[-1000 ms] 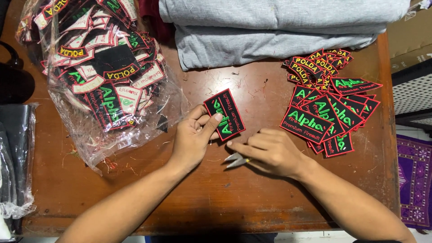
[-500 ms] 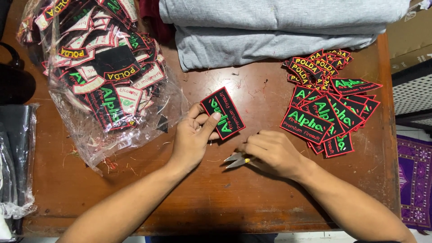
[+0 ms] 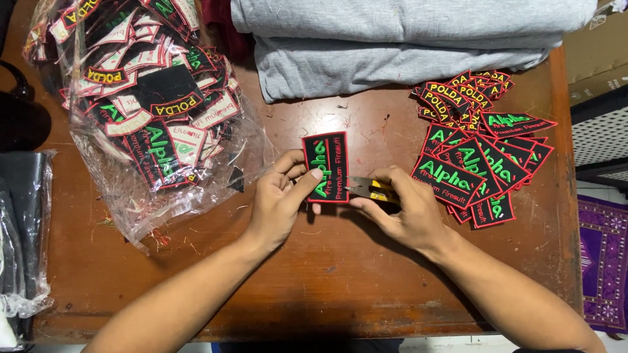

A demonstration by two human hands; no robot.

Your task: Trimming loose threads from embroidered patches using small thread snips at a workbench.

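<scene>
Trimming one patch [image 3: 326, 167] | left hand [image 3: 281, 202] pinches it above the tabletop [image 3: 340, 274] | right hand [image 3: 405, 209] grips small snips [image 3: 367, 189] at its edge | finished pile [image 3: 481, 157] lies right | bag [image 3: 150, 111] looks mostly full, so much seems left

There's the patch [image 3: 326, 167], a black rectangle with a red stitched border and bright green lettering running lengthwise, face up toward the camera. It stands on its short end, tilted slightly, lifted just off the counter [image 3: 340, 274]. The left grip [image 3: 278, 202] pinches its lower left edge, thumb lying across the face. Right beside it, touching its right edge, are the snips [image 3: 369, 188]: small, steel blades with a yellow handle, pointing left into the patch border. They sit in the right grip [image 3: 402, 209], mostly covered by the fingers, only blades and a bit of yellow showing.
</scene>
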